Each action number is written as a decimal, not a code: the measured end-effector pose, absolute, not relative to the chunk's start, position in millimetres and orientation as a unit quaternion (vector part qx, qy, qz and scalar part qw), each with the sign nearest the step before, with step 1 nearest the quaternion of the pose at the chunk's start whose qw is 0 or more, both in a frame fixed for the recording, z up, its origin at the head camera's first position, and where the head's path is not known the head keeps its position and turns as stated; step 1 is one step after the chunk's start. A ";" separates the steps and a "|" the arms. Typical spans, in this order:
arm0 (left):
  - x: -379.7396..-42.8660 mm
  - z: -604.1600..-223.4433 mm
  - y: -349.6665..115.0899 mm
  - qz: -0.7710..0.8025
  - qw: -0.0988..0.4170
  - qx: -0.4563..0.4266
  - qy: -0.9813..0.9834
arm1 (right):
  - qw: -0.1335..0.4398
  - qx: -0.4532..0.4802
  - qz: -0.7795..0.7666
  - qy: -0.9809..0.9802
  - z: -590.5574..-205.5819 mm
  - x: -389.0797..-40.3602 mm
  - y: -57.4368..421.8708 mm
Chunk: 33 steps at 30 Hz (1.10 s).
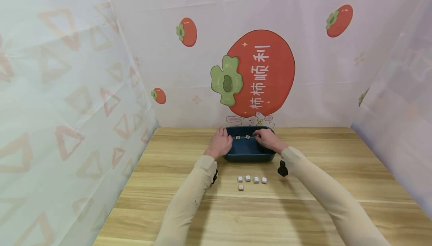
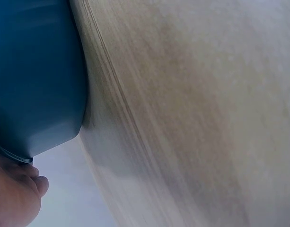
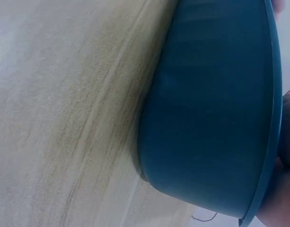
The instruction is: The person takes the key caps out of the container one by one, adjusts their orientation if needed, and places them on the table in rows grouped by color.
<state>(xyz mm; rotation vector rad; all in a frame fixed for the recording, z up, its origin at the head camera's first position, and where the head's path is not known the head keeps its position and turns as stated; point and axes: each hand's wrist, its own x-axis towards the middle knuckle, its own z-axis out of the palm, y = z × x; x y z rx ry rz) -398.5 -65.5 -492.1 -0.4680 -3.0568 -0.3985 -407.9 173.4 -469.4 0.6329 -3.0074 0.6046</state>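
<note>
A dark blue basin [image 1: 249, 159] stands on the wooden table. My left hand [image 1: 220, 143] rests along its left rim, fingers straight and pointing away from me. Over the right side of the basin my right hand [image 1: 267, 140] bends its fingers down inside; I cannot tell whether they pinch anything. Left of those fingertips, two small tan blocks [image 1: 248, 137] with dark marks lie in the basin. In front of it several small white blocks [image 1: 256, 180] form a row, with one tan-sided block [image 1: 241, 188] nearer me. Both wrist views mostly show the basin's outer wall [image 3: 206, 109].
The wooden table [image 1: 168, 186] reaches back to a white cloth backdrop [image 1: 202, 62] printed with red persimmons, close behind the basin. Another patterned cloth [image 1: 67, 107] hangs along the left side. A black wrist device [image 1: 282, 169] sits under the right sleeve.
</note>
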 end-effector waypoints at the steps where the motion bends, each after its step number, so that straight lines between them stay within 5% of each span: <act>1: -398.9 -492.5 -65.3 -0.128 0.012 -0.150 -0.980 | 0.002 0.201 0.196 -0.960 -469.2 -406.8 173.8; 33: -394.6 -489.2 -64.0 -0.139 0.013 -0.146 -0.979 | 0.033 0.270 0.226 -0.935 -451.9 -367.6 185.5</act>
